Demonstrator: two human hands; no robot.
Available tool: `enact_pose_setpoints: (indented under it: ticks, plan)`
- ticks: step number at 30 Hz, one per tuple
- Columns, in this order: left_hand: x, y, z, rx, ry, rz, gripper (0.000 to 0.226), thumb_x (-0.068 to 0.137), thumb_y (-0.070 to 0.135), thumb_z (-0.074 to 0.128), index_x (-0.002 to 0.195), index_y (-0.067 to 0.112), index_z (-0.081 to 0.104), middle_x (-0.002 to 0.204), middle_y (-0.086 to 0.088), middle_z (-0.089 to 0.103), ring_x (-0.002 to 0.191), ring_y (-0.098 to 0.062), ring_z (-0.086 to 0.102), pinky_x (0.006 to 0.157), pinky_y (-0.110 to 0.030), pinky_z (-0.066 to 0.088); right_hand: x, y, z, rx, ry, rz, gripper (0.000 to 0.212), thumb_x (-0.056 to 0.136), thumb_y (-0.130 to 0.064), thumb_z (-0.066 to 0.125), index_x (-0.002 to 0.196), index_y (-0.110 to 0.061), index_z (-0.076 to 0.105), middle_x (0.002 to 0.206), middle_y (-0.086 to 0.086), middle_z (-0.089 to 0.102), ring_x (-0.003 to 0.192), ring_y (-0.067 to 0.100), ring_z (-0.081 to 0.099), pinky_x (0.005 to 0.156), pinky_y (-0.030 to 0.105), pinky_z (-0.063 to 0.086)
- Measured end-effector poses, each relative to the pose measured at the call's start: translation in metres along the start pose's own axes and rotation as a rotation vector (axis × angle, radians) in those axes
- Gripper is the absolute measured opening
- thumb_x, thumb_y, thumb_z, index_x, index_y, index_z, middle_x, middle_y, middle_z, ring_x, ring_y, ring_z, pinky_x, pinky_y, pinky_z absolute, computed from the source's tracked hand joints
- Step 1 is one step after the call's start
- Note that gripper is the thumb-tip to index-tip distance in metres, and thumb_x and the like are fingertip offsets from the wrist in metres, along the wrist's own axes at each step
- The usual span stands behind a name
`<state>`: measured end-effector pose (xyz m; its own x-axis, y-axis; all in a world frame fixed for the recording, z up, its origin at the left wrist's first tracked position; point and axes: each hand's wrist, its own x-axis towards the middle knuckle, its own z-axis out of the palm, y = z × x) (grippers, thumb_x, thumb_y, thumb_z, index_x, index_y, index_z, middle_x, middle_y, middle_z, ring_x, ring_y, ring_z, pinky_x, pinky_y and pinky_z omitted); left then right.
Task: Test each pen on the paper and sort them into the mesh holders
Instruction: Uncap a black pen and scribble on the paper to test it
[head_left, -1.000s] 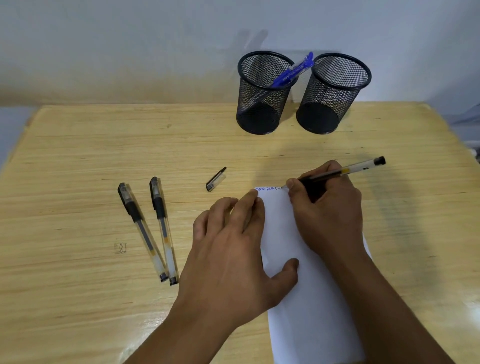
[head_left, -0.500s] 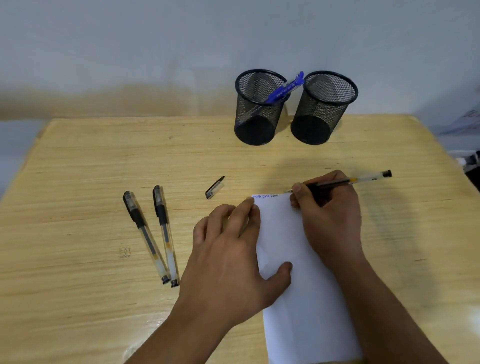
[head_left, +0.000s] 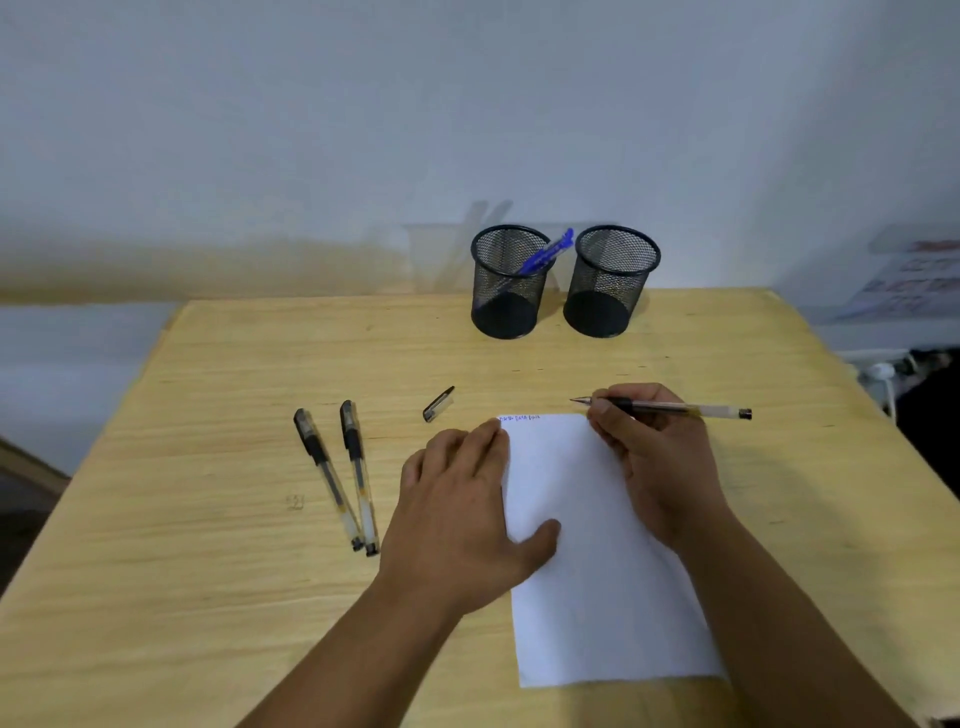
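1. Pinching an uncapped pen (head_left: 670, 409), the right hand (head_left: 657, 457) holds its tip just beyond the top edge of the paper (head_left: 597, 545).
2. Left hand (head_left: 460, 514) lies flat, fingers together, pinning the paper.
3. Small blue writing marks the top edge; this pen looks untested.
4. Its cap (head_left: 439, 404) lies nearby.
5. Two capped pens (head_left: 337, 475) wait at left.
6. Left holder (head_left: 509, 283) has blue pens (head_left: 545, 253); right holder (head_left: 610, 283) looks empty.
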<state>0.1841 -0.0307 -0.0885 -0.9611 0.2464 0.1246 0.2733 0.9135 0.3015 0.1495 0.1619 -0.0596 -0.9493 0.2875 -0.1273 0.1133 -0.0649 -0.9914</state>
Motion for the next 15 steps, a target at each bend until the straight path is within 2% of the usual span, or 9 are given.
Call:
enact_pose_setpoints:
  ticks: [3,5,8,9,11,13,15]
  plan:
    - [0.001,-0.001,0.000,-0.050,0.002,-0.007,0.093,0.073,0.079,0.038,0.149,0.025,0.029,0.156,0.011,0.029,0.138,-0.015,0.017,0.111,-0.037,0.017,-0.016,-0.001,-0.007,-0.051,0.011,0.010,0.009,0.081,-0.018,0.078,0.085,-0.025,0.074,0.091,-0.002,0.076,0.093,0.019,0.071,0.086,0.039,0.058]
    - [0.003,-0.001,-0.003,-0.191,0.024,-0.055,0.091,0.077,0.076,0.040,0.151,0.026,0.027,0.157,0.010,0.029,0.141,-0.011,0.019,0.112,-0.034,0.020,-0.026,-0.002,-0.012,-0.085,0.015,-0.012,0.011,0.079,-0.021,0.080,0.085,-0.028,0.074,0.089,-0.006,0.076,0.088,0.014,0.071,0.081,0.035,0.059]
    - [0.011,-0.009,-0.013,-0.469,0.130,-0.208,0.071,0.082,0.060,0.049,0.145,0.029,0.041,0.146,0.013,0.043,0.135,-0.010,0.036,0.109,-0.030,0.033,-0.037,-0.005,-0.018,-0.014,-0.014,-0.038,0.016,0.079,-0.012,0.080,0.085,-0.025,0.073,0.089,0.002,0.077,0.088,0.020,0.073,0.083,0.037,0.056]
    - [0.015,-0.015,-0.017,-0.474,0.179,-0.220,0.060,0.084,0.052,0.052,0.139,0.030,0.050,0.137,0.014,0.050,0.129,-0.012,0.044,0.103,-0.030,0.038,-0.039,-0.006,-0.019,0.022,-0.025,-0.044,0.019,0.079,-0.008,0.079,0.086,-0.024,0.071,0.088,0.004,0.077,0.087,0.022,0.074,0.082,0.038,0.055]
    - [0.027,-0.028,-0.025,-0.374,0.242,-0.225,0.039,0.088,0.038,0.057,0.124,0.027,0.062,0.121,0.012,0.058,0.117,-0.016,0.050,0.093,-0.028,0.038,-0.044,-0.008,-0.022,0.068,-0.038,-0.054,0.024,0.079,-0.003,0.078,0.090,-0.021,0.066,0.089,0.008,0.078,0.085,0.021,0.074,0.080,0.037,0.053]
    - [0.039,-0.039,-0.033,-0.244,0.240,-0.264,0.032,0.090,0.034,0.058,0.119,0.023,0.067,0.117,0.005,0.062,0.111,-0.022,0.050,0.091,-0.032,0.039,-0.049,-0.010,-0.024,0.110,-0.050,-0.060,0.025,0.079,-0.002,0.077,0.089,-0.020,0.065,0.092,0.009,0.078,0.083,0.019,0.074,0.080,0.037,0.051]
    - [0.048,-0.047,-0.036,-0.133,0.169,-0.304,0.032,0.090,0.035,0.057,0.117,0.021,0.068,0.116,0.001,0.062,0.107,-0.026,0.048,0.089,-0.038,0.043,-0.053,-0.010,-0.025,0.119,-0.071,-0.065,0.023,0.079,-0.002,0.076,0.084,-0.024,0.069,0.093,0.010,0.078,0.084,0.020,0.074,0.081,0.037,0.051]
